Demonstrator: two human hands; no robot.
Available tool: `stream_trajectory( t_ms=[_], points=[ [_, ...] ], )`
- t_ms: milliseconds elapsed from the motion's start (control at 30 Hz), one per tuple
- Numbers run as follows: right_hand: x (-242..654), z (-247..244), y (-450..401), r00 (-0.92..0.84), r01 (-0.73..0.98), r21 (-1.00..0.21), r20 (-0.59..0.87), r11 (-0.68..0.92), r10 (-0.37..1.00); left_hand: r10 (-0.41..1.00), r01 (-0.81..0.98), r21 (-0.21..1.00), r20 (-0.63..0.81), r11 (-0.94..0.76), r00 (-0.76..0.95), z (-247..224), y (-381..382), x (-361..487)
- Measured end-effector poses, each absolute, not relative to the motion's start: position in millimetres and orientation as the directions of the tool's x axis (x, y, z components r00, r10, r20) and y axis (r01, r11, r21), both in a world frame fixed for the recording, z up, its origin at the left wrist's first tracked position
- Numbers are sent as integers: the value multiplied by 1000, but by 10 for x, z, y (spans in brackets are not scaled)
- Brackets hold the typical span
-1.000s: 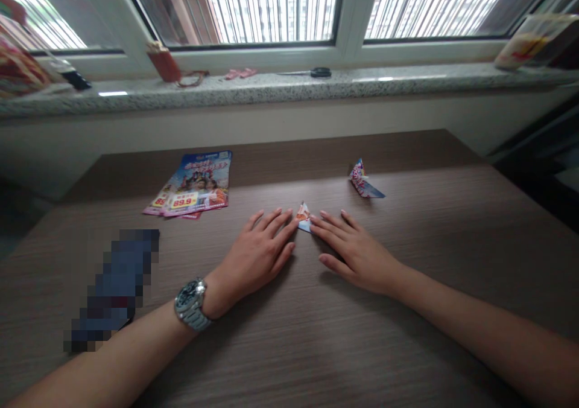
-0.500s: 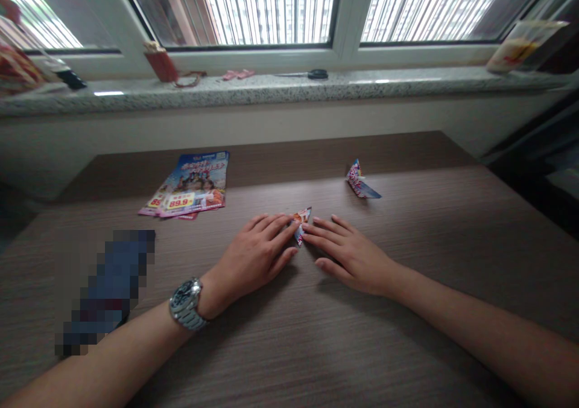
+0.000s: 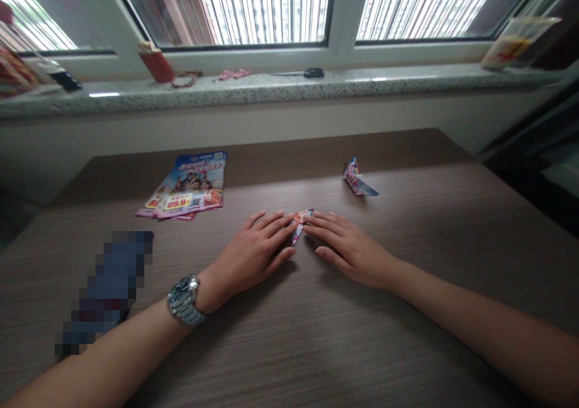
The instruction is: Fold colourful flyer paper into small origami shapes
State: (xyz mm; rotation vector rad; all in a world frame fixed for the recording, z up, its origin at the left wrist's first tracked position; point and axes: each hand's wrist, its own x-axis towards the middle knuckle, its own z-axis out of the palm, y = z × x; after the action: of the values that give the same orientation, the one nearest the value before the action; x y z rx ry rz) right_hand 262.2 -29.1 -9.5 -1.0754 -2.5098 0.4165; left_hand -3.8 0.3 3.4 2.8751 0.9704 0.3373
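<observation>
A small folded piece of printed paper (image 3: 298,224) lies on the brown table (image 3: 289,347) between my two hands. My left hand (image 3: 257,251), with a metal watch on its wrist, rests flat with its fingertips on the paper's left side. From the right, my right hand (image 3: 350,245) touches the paper with its fingertips, palm down and fingers stretched out. Part of the paper is hidden under the fingers. Beyond my right hand stands a folded paper shape (image 3: 357,180) with pointed ends.
Printed flyers (image 3: 194,184) lie overlapped at the back left. A blurred-out dark blue object (image 3: 111,284) is beside my left forearm. On the stone windowsill (image 3: 253,94) are scissors (image 3: 313,72), a red box (image 3: 156,64), pink items and a plastic container (image 3: 511,46).
The fingers of my right hand have drawn closer together and shifted slightly over the paper's right edge. The small paper has turned a little. The whole view has shifted slightly.
</observation>
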Motion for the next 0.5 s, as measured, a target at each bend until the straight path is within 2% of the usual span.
stream_trajectory(
  t_ms=[300,500],
  points=[
    [2628,-149,-277,-644,627,-383,234,678,728,525,486,208,224,-849,821,25,18,-35],
    [2615,-140,-288,-643,623,-372,258,688,721,543,495,225,282,-839,791,8,8,-19]
  ],
)
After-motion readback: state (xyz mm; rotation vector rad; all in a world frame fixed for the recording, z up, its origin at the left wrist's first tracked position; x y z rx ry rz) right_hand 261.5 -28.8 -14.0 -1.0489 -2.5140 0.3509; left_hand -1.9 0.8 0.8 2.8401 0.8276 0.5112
